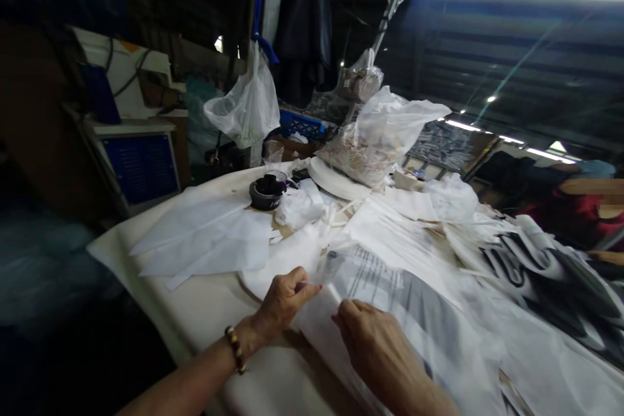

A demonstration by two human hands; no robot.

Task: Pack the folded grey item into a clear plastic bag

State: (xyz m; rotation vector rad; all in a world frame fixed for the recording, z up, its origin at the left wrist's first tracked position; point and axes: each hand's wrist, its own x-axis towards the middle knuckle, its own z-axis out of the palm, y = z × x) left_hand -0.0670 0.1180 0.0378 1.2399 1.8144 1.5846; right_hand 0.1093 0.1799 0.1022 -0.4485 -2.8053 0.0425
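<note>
Clear bag (336, 266), thin and see-through, lies at the near edge of the worktop (205, 312) on top of a grey-and-white garment (419, 312), its mouth turned toward the person. It looks light, limp and slippery, likely to cling to itself and crease, so the free edge at the mouth seems the best place to take it, one layer in each hand. From the left: flat white sheets (205, 240) lie spread on the cloth, with a black tape roll (267, 194) behind them and a hanging plastic bag (246, 107) above. The left hand (283, 302), a bead bracelet (236, 349) on its wrist, pinches the bag's edge between thumb and forefinger. The right hand (370, 341) is curled beside it with fingertips on the film; whether it grips the film or only presses it I cannot tell. Farther right, a full sack (375, 136) stands behind, and black-printed fabric (531, 273) trails off the frame. The bag's outline is hard to trace against the pale fabric, the room behind is dark, and another person at the right edge is blurred.
</note>
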